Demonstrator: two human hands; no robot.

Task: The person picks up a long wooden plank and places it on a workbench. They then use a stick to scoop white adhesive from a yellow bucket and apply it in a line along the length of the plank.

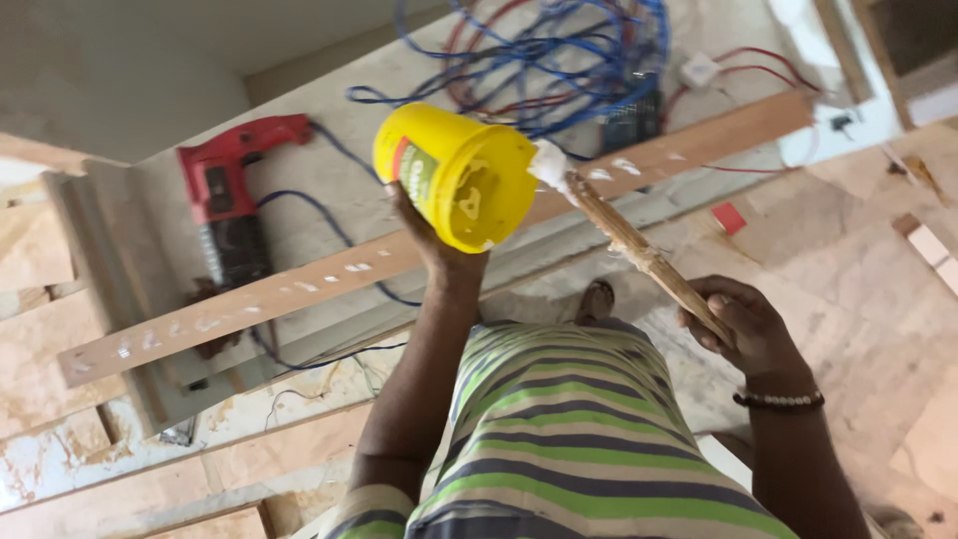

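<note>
1. At nine o'clock I see a red drill (232, 195) lying on the bench, its cord trailing toward the wires (559, 60) at twelve.
2. A long wood strip (399, 262) runs from eight to two o'clock, with white glue dabs spaced along it.
3. My left hand (431, 245) is clamped around the yellow tub (457, 176), tilted at centre, mouth facing me.
4. My right hand (733, 321), at four o'clock, is closed on a stick (639, 250); its tip carries white glue at the tub's rim.
5. I judge the step is loading glue; the next dab wants the tip carried to a bare part of the strip without dripping.
</note>
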